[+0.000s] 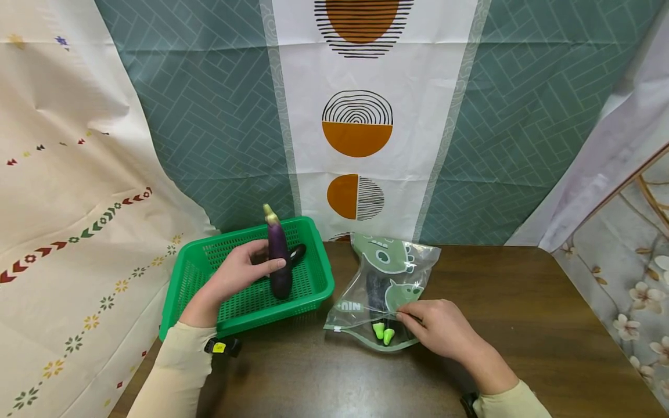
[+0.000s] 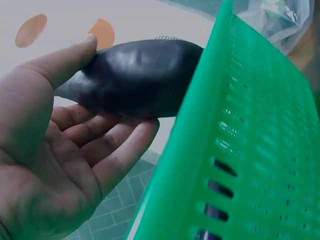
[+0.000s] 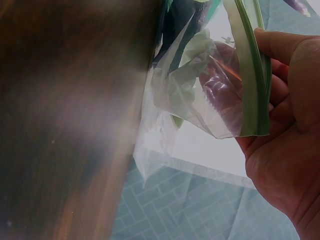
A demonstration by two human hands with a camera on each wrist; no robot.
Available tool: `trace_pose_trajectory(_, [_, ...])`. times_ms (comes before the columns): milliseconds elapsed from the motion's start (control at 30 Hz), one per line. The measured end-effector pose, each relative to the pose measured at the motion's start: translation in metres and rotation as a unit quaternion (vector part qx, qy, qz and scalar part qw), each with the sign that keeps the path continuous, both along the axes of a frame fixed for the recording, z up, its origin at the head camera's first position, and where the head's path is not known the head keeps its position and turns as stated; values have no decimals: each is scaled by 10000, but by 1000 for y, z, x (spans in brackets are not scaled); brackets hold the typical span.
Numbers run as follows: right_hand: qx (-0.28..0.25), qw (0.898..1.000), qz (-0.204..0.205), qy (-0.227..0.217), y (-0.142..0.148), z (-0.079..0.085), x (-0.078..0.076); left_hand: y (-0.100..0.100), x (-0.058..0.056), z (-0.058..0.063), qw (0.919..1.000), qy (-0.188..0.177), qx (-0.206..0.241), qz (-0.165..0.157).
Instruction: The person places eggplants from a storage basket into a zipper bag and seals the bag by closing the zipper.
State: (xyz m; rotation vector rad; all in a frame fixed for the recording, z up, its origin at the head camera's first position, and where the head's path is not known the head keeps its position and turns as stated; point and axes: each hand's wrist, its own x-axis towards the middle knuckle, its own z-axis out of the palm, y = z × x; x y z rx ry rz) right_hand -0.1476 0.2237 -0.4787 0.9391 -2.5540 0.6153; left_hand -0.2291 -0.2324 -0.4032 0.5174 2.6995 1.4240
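My left hand [image 1: 241, 271] grips a dark purple eggplant [image 1: 277, 239] between thumb and fingers, its pale stem end tilted up. This eggplant stands over the inside of a green plastic basket [image 1: 172, 290]. Another dark eggplant [image 1: 299, 253] lies in the basket behind it, partly hidden. With thumb and fingers, my right hand [image 1: 444, 330] pinches the green zip edge of a clear bag [image 1: 389, 254] with green animal prints. Long dark shapes with bright green ends [image 1: 388, 336] lie inside the bag. In the right wrist view, the zip strip [image 3: 255, 75] sits between thumb and fingers.
Both the basket and the bag rest on a dark brown wooden table [image 1: 502, 296]. Patterned cloth [image 1: 360, 69] hangs behind the table. A cream cloth [image 1: 68, 220] hangs at the left, and a flowered one [image 1: 627, 290] at the right.
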Motion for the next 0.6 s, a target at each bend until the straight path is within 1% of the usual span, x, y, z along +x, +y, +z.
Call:
trace_pose_trajectory(167, [4, 10000, 2, 52, 0, 0, 0, 4, 1, -3, 9989, -84, 456, -100])
trace_pose_trajectory(367, [-7, 10000, 11, 47, 0, 1, 0, 8, 2, -6, 9969, -126, 760, -148])
trace_pose_trajectory(600, [-19, 10000, 8, 13, 0, 1, 0, 12, 4, -8, 9917, -252, 1233, -265])
